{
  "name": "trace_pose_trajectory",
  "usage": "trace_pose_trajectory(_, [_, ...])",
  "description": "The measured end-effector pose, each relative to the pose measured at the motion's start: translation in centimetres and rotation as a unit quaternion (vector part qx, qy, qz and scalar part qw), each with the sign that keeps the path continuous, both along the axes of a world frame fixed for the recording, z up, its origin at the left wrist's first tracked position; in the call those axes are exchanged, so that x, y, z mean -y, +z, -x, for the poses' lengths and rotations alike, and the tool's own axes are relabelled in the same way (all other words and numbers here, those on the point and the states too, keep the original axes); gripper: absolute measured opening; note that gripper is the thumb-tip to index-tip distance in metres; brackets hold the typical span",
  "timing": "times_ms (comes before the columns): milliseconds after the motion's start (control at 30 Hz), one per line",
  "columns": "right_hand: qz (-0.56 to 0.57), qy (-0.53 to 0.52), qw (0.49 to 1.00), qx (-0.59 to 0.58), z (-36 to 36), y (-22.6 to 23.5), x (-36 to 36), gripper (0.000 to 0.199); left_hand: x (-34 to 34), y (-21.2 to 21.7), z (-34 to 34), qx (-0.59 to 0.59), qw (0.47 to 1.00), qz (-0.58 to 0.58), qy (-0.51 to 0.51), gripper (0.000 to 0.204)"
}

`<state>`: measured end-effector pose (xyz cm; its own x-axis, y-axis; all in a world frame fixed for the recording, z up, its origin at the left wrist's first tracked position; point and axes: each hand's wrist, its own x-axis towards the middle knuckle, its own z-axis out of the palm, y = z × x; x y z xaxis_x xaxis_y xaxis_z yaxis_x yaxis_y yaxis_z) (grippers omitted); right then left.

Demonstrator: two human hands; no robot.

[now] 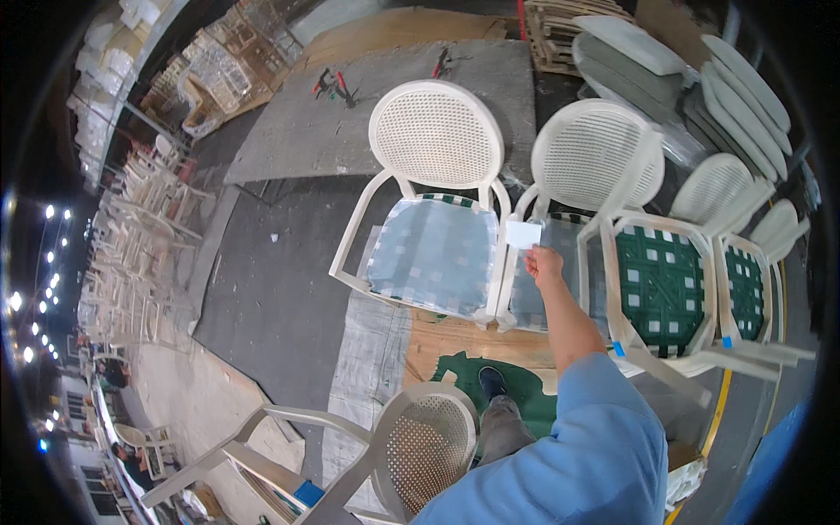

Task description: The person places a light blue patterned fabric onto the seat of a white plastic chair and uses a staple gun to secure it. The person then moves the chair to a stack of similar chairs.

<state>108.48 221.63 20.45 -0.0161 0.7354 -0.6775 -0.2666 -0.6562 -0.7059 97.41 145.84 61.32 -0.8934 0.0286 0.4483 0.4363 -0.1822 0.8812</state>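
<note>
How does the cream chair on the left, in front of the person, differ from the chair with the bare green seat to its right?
The left chair has its seat under clear plastic film; the green-seat chair shows its checked green webbing uncovered. The left chair stands alone; the green-seat chair is nested among others. Both are cream, with round perforated backs.

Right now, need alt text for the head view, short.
A person's right hand holds a small pale card out over a row of cream plastic armchairs with green-and-white woven seats, two of them covered in clear film. Another cream chair lies tipped near the person's shoe; the left hand is out of view.
</note>
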Motion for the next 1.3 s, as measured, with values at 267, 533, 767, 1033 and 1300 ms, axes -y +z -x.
trace_pose_trajectory(267, [0.053, -0.066, 0.993, 0.080, 6.8, -5.5, -7.7, 0.021, -5.1, 1.7, -0.8, 0.006, 0.994, 0.034, 0.106, 0.016])
trace_pose_trajectory(533, [-0.007, -0.015, 0.975, 0.220, 4.3, -4.0, -9.3, 0.026, -5.4, -1.2, 2.2, 0.014, 0.995, 0.037, 0.093, 0.023])
trace_pose_trajectory(767, [-0.290, 0.370, 0.880, -0.065, 11.2, 6.2, 14.1, 0.036, -6.9, -2.1, 2.9, 0.009, 0.994, 0.060, 0.093, 0.018])
trace_pose_trajectory(1033, [-0.599, 0.588, 0.484, -0.246, 11.2, 25.3, 46.0, 0.060, -15.0, -5.6, 3.0, 0.024, 0.981, -0.021, -0.191, 0.011])
trace_pose_trajectory(1300, [-0.597, 0.466, 0.638, -0.140, 5.0, 29.3, 46.9, 0.033, -14.2, 1.8, 0.6, -0.184, 0.903, 0.258, -0.291, 0.055])
